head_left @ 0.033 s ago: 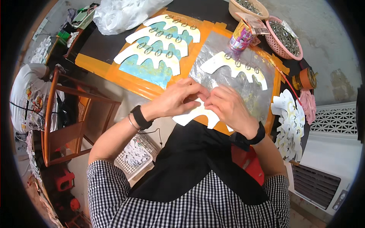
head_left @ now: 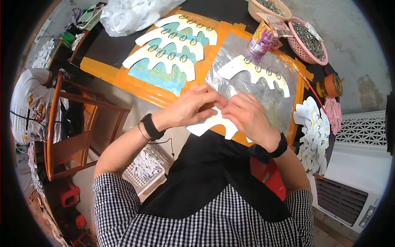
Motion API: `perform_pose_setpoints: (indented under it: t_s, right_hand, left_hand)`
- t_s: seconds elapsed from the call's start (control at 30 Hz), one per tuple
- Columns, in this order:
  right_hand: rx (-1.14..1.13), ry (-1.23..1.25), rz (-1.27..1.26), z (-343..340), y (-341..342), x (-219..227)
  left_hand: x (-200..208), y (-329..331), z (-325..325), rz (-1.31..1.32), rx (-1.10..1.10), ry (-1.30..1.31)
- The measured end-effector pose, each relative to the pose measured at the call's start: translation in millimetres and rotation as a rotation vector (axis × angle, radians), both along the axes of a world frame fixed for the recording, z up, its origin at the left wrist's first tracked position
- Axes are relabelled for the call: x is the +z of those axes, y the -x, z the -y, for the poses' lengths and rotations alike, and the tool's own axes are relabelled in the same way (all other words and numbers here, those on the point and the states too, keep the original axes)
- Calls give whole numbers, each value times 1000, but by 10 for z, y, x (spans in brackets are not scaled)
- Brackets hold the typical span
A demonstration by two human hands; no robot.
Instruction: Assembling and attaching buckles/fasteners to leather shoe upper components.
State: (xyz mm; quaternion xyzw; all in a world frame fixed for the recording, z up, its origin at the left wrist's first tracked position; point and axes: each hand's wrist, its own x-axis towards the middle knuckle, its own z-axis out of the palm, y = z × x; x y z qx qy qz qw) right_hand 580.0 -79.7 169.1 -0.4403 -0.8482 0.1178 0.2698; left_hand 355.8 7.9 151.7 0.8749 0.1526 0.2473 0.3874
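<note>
Item: white scalloped paper cutout [head_left: 212,125], at table's 6 o'clock edge. I read my left hand [head_left: 191,109] and right hand [head_left: 247,117] pinching its top together, likely fitting a ring. Next: steady fingertip pressure, then laying it by the ringed cutouts [head_left: 173,45] at 11 o'clock.

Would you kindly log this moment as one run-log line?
left hand: holds white scalloped cutout | right hand: pinches same cutout | nearby: cutout with metal rings on foil sheet
</note>
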Motion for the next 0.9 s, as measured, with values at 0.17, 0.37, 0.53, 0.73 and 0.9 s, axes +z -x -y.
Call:
perform_pose_setpoints:
  t_s: [0.17, 0.37, 0.53, 0.73, 0.9]
  right_hand:
    - [-64, -176, 146, 138, 80, 12]
    - [-30, -240, 100, 136, 64, -47]
    - [17, -202, 151, 155, 57, -13]
    - [47, -181, 119, 175, 16, -85]
    - [68, -176, 97, 175, 15, -71]
  left_hand:
    - [-30, 27, -113, 25, -67, -195]
    - [-3, 128, -208, -50, -200, -251]
    - [-40, 179, -201, -45, -233, -307]
    - [-65, 193, -188, -62, -226, -234]
    - [-60, 201, -213, -42, -225, -227]
